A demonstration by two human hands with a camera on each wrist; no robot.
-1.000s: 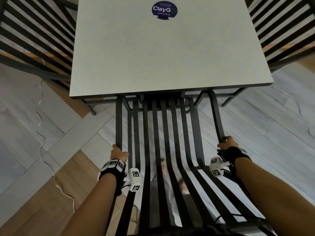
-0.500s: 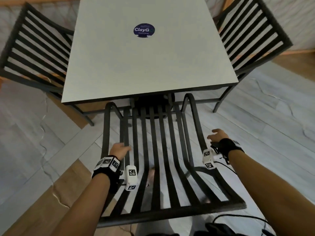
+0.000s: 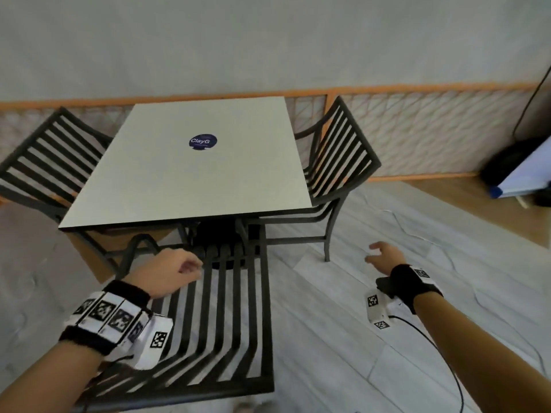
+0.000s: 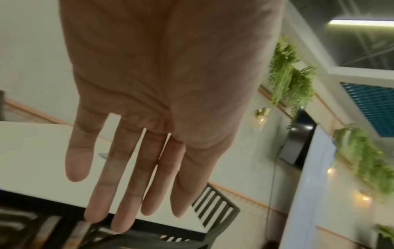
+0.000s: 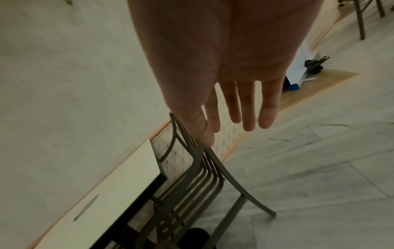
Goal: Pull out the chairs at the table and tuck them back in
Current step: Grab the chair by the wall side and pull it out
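Both hands are free and hold nothing. The left hand (image 3: 171,271) floats just over the near chair (image 3: 235,308); its fingers (image 4: 125,185) are straight and a little apart. That chair sits with its seat under the table (image 3: 167,186), so it looks tucked in. The right hand (image 3: 384,254) is out to the side with loose, spread fingers (image 5: 247,111) pointing toward the right chair (image 3: 334,162), probably because that one comes next.
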